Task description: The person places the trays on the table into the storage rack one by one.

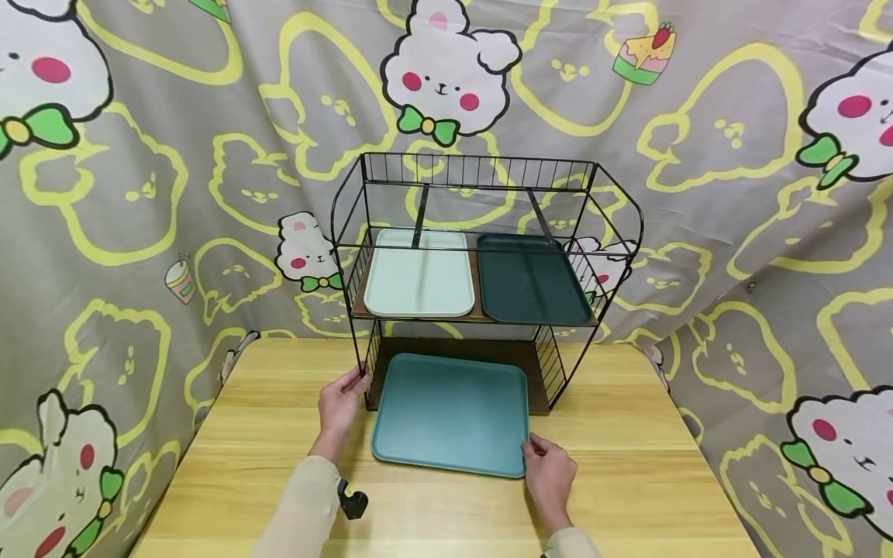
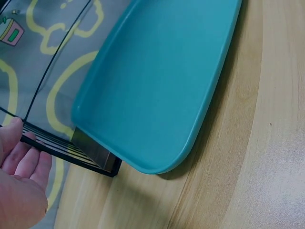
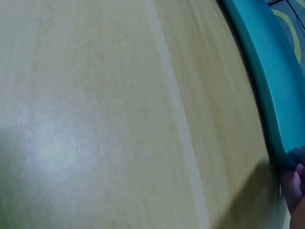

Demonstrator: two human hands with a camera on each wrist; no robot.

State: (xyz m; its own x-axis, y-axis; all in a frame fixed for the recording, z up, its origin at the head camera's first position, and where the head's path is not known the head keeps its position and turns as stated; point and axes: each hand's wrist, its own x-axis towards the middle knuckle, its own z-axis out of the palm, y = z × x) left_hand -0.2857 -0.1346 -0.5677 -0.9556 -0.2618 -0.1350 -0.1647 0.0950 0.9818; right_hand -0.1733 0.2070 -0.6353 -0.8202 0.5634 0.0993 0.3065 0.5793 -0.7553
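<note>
A teal rectangular tray (image 1: 452,415) lies partly over the lower level of a two-tier black wire rack (image 1: 357,341), its near part jutting out above the table. My right hand (image 1: 549,473) pinches the tray at its near right corner. That corner and part of the hand (image 3: 296,183) show at the edge of the right wrist view. My left hand (image 1: 342,403) holds the rack's left front post, fingers round the black wire and thumb on the other side. In the left wrist view the tray's left end (image 2: 157,95) sits just beside the rack's side.
On the rack's upper shelf lie a pale mint tray (image 1: 420,273) at left and a dark green tray (image 1: 533,279) at right. The rack stands on a light wooden table (image 1: 265,434). A patterned grey curtain (image 1: 230,194) surrounds the table's back and sides.
</note>
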